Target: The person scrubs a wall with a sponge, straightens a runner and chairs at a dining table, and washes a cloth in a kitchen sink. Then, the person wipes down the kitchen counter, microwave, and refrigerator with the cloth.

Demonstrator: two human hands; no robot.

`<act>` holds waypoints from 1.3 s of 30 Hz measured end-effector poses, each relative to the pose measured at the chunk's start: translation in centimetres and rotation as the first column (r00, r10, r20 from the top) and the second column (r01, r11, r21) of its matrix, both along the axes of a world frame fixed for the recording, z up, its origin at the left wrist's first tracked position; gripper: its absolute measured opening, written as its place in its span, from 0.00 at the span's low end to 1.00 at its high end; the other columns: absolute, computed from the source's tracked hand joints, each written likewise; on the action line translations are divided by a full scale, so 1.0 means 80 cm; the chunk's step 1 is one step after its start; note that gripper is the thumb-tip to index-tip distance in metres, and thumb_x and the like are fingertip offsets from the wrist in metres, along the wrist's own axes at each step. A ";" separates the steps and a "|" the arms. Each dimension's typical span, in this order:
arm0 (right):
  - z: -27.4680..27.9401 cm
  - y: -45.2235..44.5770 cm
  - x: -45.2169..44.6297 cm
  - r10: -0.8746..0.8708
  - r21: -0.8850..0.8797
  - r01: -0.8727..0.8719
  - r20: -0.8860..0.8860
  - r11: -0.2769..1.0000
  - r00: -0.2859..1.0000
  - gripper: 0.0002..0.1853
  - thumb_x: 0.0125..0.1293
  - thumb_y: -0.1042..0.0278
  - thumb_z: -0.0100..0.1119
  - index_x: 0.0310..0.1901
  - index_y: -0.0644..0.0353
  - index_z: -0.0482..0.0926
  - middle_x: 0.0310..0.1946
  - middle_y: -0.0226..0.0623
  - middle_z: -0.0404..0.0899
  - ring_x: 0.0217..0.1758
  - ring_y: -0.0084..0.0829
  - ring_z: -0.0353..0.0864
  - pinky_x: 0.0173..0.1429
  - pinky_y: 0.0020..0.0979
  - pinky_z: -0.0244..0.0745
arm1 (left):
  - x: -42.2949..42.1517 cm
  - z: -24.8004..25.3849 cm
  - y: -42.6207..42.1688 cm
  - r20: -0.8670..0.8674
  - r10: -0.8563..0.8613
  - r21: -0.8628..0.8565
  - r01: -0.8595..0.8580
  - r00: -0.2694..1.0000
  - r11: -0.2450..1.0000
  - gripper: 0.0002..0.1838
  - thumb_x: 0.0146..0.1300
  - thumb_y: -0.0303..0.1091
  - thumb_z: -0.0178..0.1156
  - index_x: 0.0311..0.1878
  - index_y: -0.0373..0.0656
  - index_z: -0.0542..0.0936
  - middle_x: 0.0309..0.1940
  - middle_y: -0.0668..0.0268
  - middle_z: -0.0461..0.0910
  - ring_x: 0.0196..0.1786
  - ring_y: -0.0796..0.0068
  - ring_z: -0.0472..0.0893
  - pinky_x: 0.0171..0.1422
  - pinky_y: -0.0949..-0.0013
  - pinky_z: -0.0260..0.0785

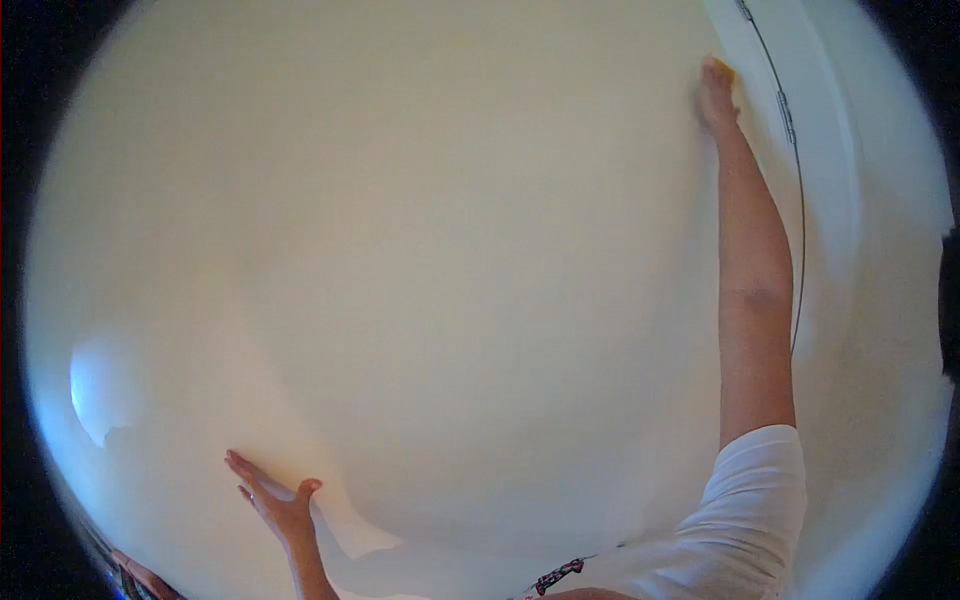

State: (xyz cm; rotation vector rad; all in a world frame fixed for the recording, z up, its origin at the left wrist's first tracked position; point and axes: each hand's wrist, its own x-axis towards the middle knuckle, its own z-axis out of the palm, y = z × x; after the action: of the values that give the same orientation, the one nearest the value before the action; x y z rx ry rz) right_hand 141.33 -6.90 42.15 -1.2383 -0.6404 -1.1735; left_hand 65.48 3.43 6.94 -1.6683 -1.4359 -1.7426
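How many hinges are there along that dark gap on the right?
2: one hinge beside the right hand, another higher, at the picture's top edge. More may be out of frame or behind the right arm.

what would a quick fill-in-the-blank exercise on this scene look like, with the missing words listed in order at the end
In the picture, the right hand is ____ (higher or lower) than the left hand.
The item partly showing at the right hand is coloured ____.
The sleeve on the right arm is coloured ____.
In the picture, the lower hinge lies to the ____ (left or right) of the right hand.

Missing words: higher; yellow; white; right
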 end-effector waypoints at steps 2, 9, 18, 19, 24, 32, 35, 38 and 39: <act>0.044 0.014 -0.136 0.068 -0.071 -0.063 0.069 0.995 0.995 0.30 0.67 0.42 0.31 0.63 0.52 0.60 0.66 0.39 0.54 0.70 0.39 0.51 0.67 0.58 0.45 | -0.008 -0.004 0.007 0.000 -0.057 0.027 0.057 0.998 0.998 0.71 0.23 0.43 0.75 0.71 0.41 0.41 0.72 0.58 0.45 0.74 0.60 0.45 0.74 0.50 0.34; -0.002 0.110 -0.703 0.571 -0.248 -0.521 0.478 0.816 0.667 0.36 0.54 0.40 0.56 0.58 0.58 0.66 0.65 0.43 0.57 0.69 0.47 0.53 0.67 0.54 0.46 | -0.006 0.006 -0.012 -0.056 0.013 -0.064 -0.017 0.998 0.998 0.67 0.29 0.46 0.75 0.71 0.42 0.41 0.72 0.59 0.43 0.74 0.60 0.43 0.74 0.49 0.32; -0.029 0.149 -0.691 0.432 -0.201 -0.410 0.665 0.890 0.610 0.25 0.52 0.46 0.61 0.50 0.47 0.73 0.59 0.32 0.64 0.63 0.38 0.62 0.65 0.57 0.45 | -0.111 -0.028 -0.014 -0.173 -0.023 -0.002 0.023 0.985 1.000 0.64 0.35 0.42 0.74 0.70 0.40 0.40 0.71 0.57 0.46 0.73 0.57 0.45 0.74 0.47 0.32; -0.022 0.124 -0.632 0.396 -0.202 -0.343 0.558 0.917 0.729 0.26 0.55 0.46 0.58 0.53 0.49 0.71 0.60 0.32 0.65 0.62 0.38 0.64 0.65 0.58 0.46 | -0.139 -0.038 -0.014 -0.113 0.014 -0.074 -0.023 0.993 0.997 0.63 0.35 0.41 0.74 0.70 0.40 0.42 0.71 0.57 0.46 0.73 0.57 0.45 0.74 0.47 0.32; -0.023 0.098 -0.469 0.017 -0.024 -0.015 0.112 1.000 0.994 0.31 0.66 0.46 0.37 0.67 0.50 0.55 0.69 0.37 0.53 0.72 0.35 0.50 0.69 0.59 0.38 | -0.251 -0.084 0.003 -0.081 0.157 -0.106 -0.165 0.984 0.981 0.58 0.40 0.46 0.72 0.70 0.43 0.47 0.72 0.59 0.45 0.74 0.57 0.43 0.71 0.39 0.34; -0.147 0.149 -0.918 0.757 -0.600 -0.469 0.443 0.649 0.481 0.43 0.55 0.43 0.59 0.66 0.60 0.55 0.69 0.49 0.48 0.74 0.41 0.42 0.74 0.49 0.31 | -0.115 -0.056 0.000 -0.093 -0.092 -0.128 0.079 0.991 0.989 0.64 0.36 0.46 0.74 0.70 0.39 0.40 0.72 0.55 0.40 0.73 0.49 0.40 0.73 0.44 0.32; -0.148 0.173 -0.875 0.639 -0.554 -0.319 0.646 0.769 0.418 0.40 0.53 0.43 0.60 0.62 0.60 0.62 0.67 0.45 0.55 0.73 0.39 0.47 0.74 0.50 0.32 | -0.092 -0.061 0.012 -0.123 -0.130 -0.102 0.118 0.984 0.988 0.64 0.39 0.53 0.70 0.71 0.40 0.37 0.72 0.54 0.38 0.73 0.49 0.38 0.73 0.43 0.31; -0.097 0.130 -0.707 0.392 -0.294 -0.266 0.577 0.918 0.716 0.31 0.52 0.55 0.62 0.57 0.56 0.66 0.56 0.39 0.70 0.56 0.41 0.69 0.64 0.53 0.51 | -0.091 -0.066 0.024 -0.152 -0.090 -0.122 0.071 0.984 0.990 0.64 0.42 0.59 0.66 0.71 0.40 0.36 0.72 0.55 0.38 0.74 0.50 0.38 0.73 0.44 0.31; -0.091 0.088 -0.650 0.432 -0.367 -0.302 0.353 0.880 0.830 0.31 0.55 0.59 0.59 0.60 0.56 0.63 0.58 0.40 0.68 0.59 0.40 0.68 0.62 0.54 0.53 | -0.089 -0.070 0.025 -0.165 -0.064 -0.156 0.038 0.984 0.987 0.63 0.42 0.62 0.64 0.71 0.40 0.36 0.72 0.56 0.37 0.74 0.50 0.38 0.73 0.45 0.31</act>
State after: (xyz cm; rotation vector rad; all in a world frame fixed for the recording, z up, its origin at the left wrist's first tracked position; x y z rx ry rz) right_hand 89.36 0.16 34.89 -1.0334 -1.3706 -1.0407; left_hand 58.37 5.45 1.36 -1.8978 -1.4916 -1.5067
